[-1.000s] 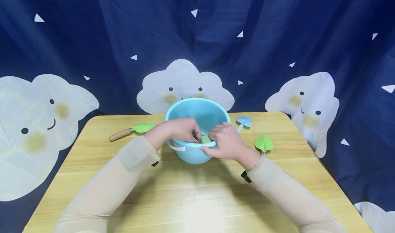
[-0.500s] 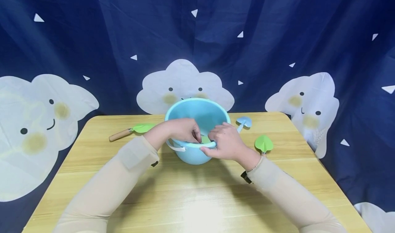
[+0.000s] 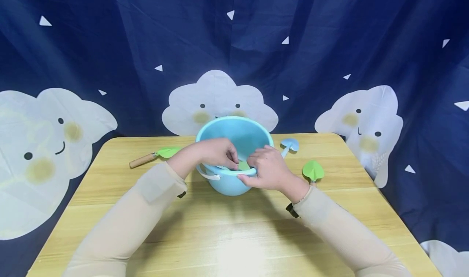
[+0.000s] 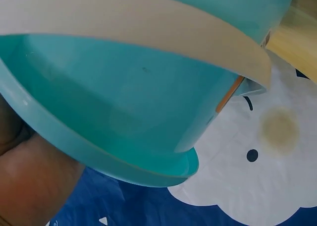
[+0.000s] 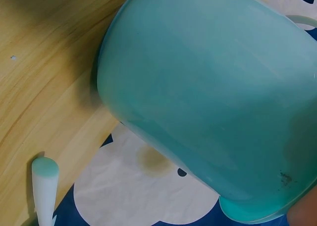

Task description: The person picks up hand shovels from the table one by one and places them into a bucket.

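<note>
A light-blue bucket (image 3: 231,185) stands at the middle of the table in the head view. My left hand (image 3: 218,152) reaches over its near-left rim, fingers curled down inside with their tips close together. Beside those fingertips a green piece (image 3: 243,165) shows inside the bucket; I cannot tell whether the fingers pinch it. My right hand (image 3: 267,169) grips the near-right rim, thumb outside and fingers over the edge. The white bail handle (image 3: 210,176) hangs at the bucket's left. Its wall (image 4: 114,97) fills the left wrist view; the left fingertips are hidden there.
On the wooden table (image 3: 205,232), a green trowel (image 3: 144,160) with a wooden handle lies left of the bucket. A blue spade (image 3: 290,144) and another green trowel (image 3: 313,170) lie to the right. A dark-blue curtain (image 3: 227,36) with clouds hangs behind.
My left hand has shifted slightly up and left, showing more of the green piece. My right hand and the bucket have stayed in place.
</note>
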Demonstrator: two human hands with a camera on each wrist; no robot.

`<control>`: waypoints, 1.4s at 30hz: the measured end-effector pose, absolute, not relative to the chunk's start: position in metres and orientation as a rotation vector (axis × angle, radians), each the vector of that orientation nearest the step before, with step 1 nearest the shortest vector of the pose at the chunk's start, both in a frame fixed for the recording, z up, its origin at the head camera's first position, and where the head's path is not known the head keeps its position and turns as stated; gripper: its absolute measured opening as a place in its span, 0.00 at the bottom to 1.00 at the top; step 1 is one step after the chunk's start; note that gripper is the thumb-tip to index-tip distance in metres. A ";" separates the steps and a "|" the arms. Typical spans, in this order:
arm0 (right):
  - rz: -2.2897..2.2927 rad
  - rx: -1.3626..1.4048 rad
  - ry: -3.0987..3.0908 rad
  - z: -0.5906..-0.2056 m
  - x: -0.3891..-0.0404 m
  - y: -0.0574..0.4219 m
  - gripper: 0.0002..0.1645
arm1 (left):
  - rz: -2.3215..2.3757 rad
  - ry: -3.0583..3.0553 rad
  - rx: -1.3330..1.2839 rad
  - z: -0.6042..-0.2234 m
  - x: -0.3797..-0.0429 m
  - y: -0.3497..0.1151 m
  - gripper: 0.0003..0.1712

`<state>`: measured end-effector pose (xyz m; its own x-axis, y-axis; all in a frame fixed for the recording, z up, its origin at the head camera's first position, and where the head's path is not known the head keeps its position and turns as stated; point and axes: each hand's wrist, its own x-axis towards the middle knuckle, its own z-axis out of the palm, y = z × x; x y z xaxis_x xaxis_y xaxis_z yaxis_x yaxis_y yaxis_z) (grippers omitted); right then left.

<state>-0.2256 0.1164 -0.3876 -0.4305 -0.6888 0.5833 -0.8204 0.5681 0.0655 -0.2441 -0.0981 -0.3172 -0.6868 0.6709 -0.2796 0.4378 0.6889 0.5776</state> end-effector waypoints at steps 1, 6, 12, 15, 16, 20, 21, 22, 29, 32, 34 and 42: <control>0.306 1.204 -2.238 -0.387 -0.225 0.116 0.39 | 0.676 2.435 0.855 -0.318 -0.244 -0.099 0.08; 0.303 1.211 -2.238 -0.386 -0.225 0.117 0.39 | 0.778 2.485 0.889 -0.322 -0.243 -0.103 0.09; 0.301 1.213 -2.241 -0.386 -0.225 0.117 0.39 | 0.894 2.545 0.873 -0.322 -0.239 -0.109 0.10; 0.296 1.216 -2.232 -0.386 -0.226 0.116 0.39 | 0.948 2.611 0.825 -0.321 -0.236 -0.115 0.12; 0.294 1.217 -2.229 -0.386 -0.226 0.116 0.40 | 0.953 2.646 0.809 -0.320 -0.235 -0.117 0.12; 0.294 1.214 -2.232 -0.386 -0.226 0.116 0.40 | 0.955 2.785 0.772 -0.319 -0.233 -0.126 0.16; 0.294 1.212 -2.235 -0.386 -0.226 0.117 0.40 | 0.960 2.812 0.770 -0.319 -0.232 -0.129 0.16; 0.294 1.210 -2.240 -0.385 -0.226 0.117 0.40 | 0.962 2.841 0.775 -0.319 -0.232 -0.131 0.17; 0.291 1.215 -2.244 -0.386 -0.225 0.118 0.39 | 1.030 2.998 0.786 -0.323 -0.230 -0.151 0.20; 0.299 1.215 -2.239 -0.386 -0.225 0.118 0.39 | 1.077 3.068 0.762 -0.326 -0.229 -0.159 0.20; 0.301 1.214 -2.240 -0.387 -0.226 0.118 0.39 | 1.098 3.124 0.738 -0.328 -0.230 -0.165 0.19; 0.298 1.212 -2.246 -0.387 -0.226 0.118 0.39 | 1.096 3.318 0.674 -0.340 -0.234 -0.196 0.19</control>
